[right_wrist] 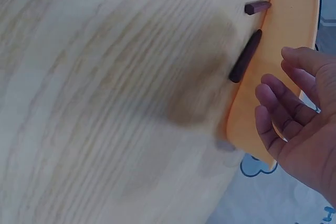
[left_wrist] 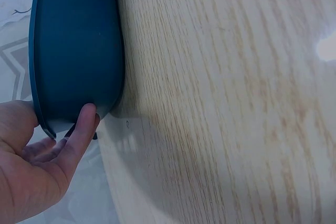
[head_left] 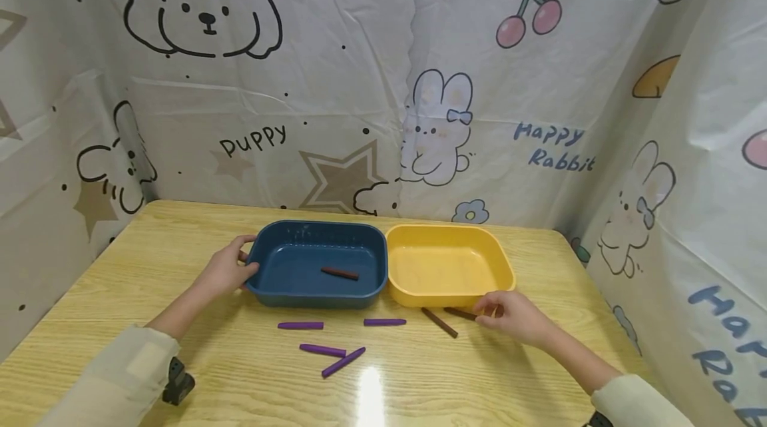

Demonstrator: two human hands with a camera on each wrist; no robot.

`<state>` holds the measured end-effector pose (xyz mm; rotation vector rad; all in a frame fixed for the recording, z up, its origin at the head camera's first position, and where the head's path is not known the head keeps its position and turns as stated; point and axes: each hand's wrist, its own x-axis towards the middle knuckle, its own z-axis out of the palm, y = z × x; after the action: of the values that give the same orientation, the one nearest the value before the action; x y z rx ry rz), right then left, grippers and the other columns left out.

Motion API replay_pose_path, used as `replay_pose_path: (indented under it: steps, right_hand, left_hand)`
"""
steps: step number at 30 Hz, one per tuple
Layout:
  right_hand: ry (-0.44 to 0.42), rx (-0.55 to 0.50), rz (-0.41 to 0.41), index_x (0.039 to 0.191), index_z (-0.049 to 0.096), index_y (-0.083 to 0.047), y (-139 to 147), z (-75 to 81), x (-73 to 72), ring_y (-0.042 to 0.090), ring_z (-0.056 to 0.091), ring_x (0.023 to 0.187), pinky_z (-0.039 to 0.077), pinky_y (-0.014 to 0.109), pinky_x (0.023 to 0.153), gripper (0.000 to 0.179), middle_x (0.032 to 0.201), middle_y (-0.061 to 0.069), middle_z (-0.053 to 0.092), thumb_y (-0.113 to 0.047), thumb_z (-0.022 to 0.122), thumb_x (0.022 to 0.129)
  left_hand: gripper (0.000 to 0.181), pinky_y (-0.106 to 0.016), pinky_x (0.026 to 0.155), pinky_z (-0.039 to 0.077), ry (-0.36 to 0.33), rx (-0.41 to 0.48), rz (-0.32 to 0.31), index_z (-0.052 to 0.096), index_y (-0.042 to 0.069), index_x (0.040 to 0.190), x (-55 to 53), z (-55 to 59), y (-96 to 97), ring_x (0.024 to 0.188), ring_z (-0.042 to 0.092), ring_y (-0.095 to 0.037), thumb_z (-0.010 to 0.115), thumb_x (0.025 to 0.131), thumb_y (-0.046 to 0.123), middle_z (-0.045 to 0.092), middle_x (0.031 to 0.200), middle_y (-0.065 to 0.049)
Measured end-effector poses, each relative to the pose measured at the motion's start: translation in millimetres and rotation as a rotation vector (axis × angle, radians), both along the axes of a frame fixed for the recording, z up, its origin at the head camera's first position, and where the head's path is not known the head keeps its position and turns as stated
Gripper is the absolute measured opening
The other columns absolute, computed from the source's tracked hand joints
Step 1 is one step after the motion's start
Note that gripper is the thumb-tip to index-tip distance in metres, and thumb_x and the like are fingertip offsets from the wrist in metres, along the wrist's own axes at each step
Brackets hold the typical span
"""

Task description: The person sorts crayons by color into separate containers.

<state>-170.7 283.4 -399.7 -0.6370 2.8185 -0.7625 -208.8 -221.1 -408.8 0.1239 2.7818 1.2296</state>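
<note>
My left hand [head_left: 230,267] grips the left end of a dark blue plastic bin [head_left: 317,301], thumb at the rim and fingers against the outer wall, as the left wrist view also shows. One brown crayon [head_left: 339,273] lies inside that bin. By the front right corner of a yellow bin [head_left: 452,260] is my right hand [head_left: 509,314], fingers loosely bent with nothing between them. Just left of its fingertips a brown crayon [head_left: 460,314] lies along the yellow bin's front wall. Another brown crayon [head_left: 439,322] rests slantwise on the table beside it.
Several purple crayons lie in front of the bins: one purple crayon [head_left: 301,325] at left, one [head_left: 385,322] near the bins' junction, and a touching pair nearer me, including a slanted purple crayon [head_left: 343,362]. A printed curtain [head_left: 335,94] hangs behind the wooden table [head_left: 240,374].
</note>
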Motion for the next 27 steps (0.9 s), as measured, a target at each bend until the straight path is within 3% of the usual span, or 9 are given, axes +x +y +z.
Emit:
replay_pose_path:
  steps: [8, 14, 20, 27]
  right_hand:
    - [0.059, -0.025, -0.081, 0.096, 0.069, -0.007, 0, -16.9, 6.3, 0.007, 0.055, 0.075, 0.047, 0.021, 0.064, 0.015, 0.09, 0.001, 0.068, -0.016, 0.068, 0.084]
    - [0.114, -0.02, -0.16, 0.097, 0.07, -0.009, -5, -34.0, 9.8, 0.015, 0.057, 0.084, 0.05, 0.027, 0.072, 0.017, 0.092, 0.001, 0.065, -0.017, 0.071, 0.082]
    - [0.209, 0.014, -0.176, 0.099, 0.07, -0.01, -11, -46.5, 10.3, 0.017, 0.057, 0.089, 0.048, 0.034, 0.076, 0.021, 0.094, 0.002, 0.065, -0.019, 0.072, 0.08]
    - [0.213, 0.046, -0.188, 0.102, 0.07, -0.012, -17, -50.7, 9.5, 0.013, 0.053, 0.087, 0.045, 0.032, 0.073, 0.023, 0.097, 0.001, 0.063, -0.022, 0.072, 0.081]
  left_hand:
    - [0.058, -0.034, 0.057, 0.056, -0.01, -0.003, 0.002, 0.025, -0.007, 0.142, -0.2, -0.5, -0.3, 0.058, 0.06, -0.013, 0.05, 0.091, 0.005, 0.052, 0.099, -0.025]
    - [0.058, -0.035, 0.058, 0.056, -0.015, -0.002, 0.002, 0.024, -0.007, 0.142, 0.1, -0.1, 0.0, 0.058, 0.06, -0.013, 0.05, 0.091, 0.005, 0.052, 0.099, -0.025]
    - [0.058, -0.034, 0.058, 0.056, -0.019, -0.001, 0.003, 0.024, -0.007, 0.142, 0.8, 0.9, 0.5, 0.058, 0.06, -0.013, 0.05, 0.091, 0.005, 0.053, 0.1, -0.026]
    - [0.059, -0.034, 0.057, 0.056, -0.016, 0.004, 0.004, 0.024, -0.007, 0.142, 0.1, -0.3, 0.1, 0.058, 0.06, -0.013, 0.05, 0.091, 0.005, 0.053, 0.099, -0.025]
